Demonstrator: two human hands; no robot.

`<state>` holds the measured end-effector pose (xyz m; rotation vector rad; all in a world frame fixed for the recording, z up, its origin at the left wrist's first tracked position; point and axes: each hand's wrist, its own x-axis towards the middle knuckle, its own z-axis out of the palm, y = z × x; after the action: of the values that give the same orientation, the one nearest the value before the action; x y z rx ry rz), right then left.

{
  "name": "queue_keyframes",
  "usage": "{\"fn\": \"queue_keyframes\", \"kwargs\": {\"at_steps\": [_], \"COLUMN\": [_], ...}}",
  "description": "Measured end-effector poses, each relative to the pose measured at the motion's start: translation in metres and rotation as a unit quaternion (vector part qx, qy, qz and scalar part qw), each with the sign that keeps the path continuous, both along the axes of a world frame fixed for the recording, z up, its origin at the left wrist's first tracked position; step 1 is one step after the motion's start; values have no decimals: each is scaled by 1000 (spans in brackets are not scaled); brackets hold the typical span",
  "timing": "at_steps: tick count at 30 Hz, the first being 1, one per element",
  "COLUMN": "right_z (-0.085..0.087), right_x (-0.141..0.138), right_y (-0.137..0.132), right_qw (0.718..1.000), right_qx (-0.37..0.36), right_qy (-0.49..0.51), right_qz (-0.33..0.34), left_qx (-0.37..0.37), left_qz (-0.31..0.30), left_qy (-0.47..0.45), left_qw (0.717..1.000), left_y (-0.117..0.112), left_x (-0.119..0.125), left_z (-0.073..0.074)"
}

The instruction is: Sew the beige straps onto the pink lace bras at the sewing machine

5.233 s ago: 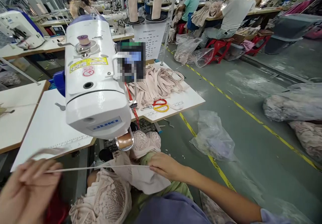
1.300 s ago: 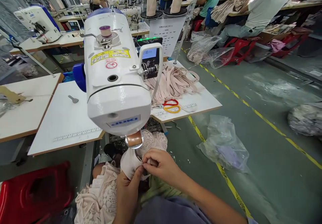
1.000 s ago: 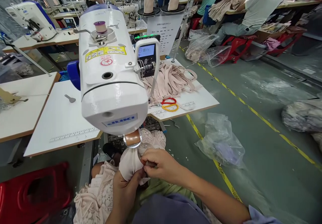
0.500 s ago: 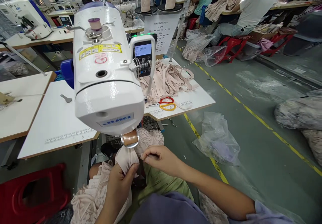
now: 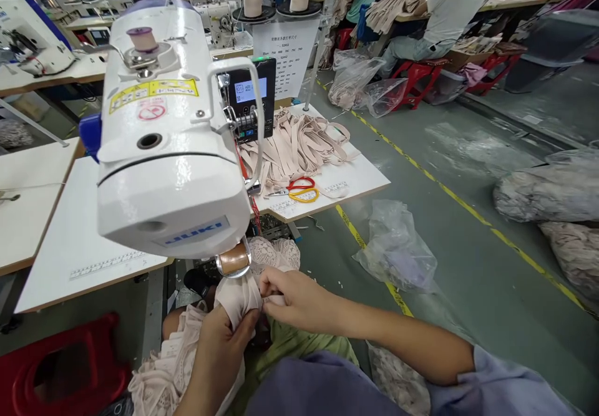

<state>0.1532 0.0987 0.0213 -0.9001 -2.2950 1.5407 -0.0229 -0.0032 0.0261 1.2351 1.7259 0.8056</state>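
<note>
Below the head of the white sewing machine [image 5: 173, 198], a pale pink bra [image 5: 238, 294] hangs, its lace cup part [image 5: 276, 254] showing behind. My left hand [image 5: 227, 335] is closed on the bra's smooth folded cloth, thumb on top. On the right edge of the same cloth my right hand [image 5: 290, 297] is closed, with thumb and fingers pinching; the bit between the fingertips is mostly hidden. Just above both hands is the machine's brown-tinted guard [image 5: 234, 260]. The needle area behind it does not show.
Pale pink straps [image 5: 299, 148] are heaped on the white table, with red and yellow-handled scissors [image 5: 302, 189] in front. More lace pieces [image 5: 173, 366] lie by my left arm. A red stool [image 5: 98, 353] stands lower left. Plastic bags [image 5: 397, 247] lie on the floor; co-workers sit behind.
My right hand has come in against the bra's cloth beside my left hand and its fingers have pinched closer. The view has shifted, so the machine appears further left.
</note>
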Motion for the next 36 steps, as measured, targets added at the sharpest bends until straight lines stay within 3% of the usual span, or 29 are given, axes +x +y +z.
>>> {"fn": "queue_keyframes", "kwargs": {"at_steps": [5,14,18,21,23,25,29,32,34,36], "right_z": [-8,-22,-17,-10,-4,2,12,23,34,46], "right_x": [-2,-2,-3,-6,-8,-9,-12,-20,-28,-36], "right_y": [13,8,3,2,4,8,22,36,46,57], "right_qw": [999,958,957,978,990,994,975,946,934,940], "right_qx": [-42,-277,-274,-179,-101,-78,-208,-309,-337,-303], "right_qy": [10,41,56,69,71,67,78,94,84,56], "right_qz": [22,-55,-74,-79,-67,-46,-8,29,85,147], "left_qx": [-43,-88,-42,-16,-14,-23,47,125,158,208], "left_qz": [36,135,208,234,241,235,246,234,208,189], "left_qy": [-85,-233,-282,-310,-314,-309,-280,-320,-356,-341], "left_qw": [995,959,936,921,918,921,927,910,897,897], "left_y": [8,10,12,13,11,4,-18,-27,-26,-22], "left_x": [-2,-1,10,19,21,17,5,11,18,18], "left_z": [0,-18,-23,-21,-19,-20,-37,-48,-45,-35]}}
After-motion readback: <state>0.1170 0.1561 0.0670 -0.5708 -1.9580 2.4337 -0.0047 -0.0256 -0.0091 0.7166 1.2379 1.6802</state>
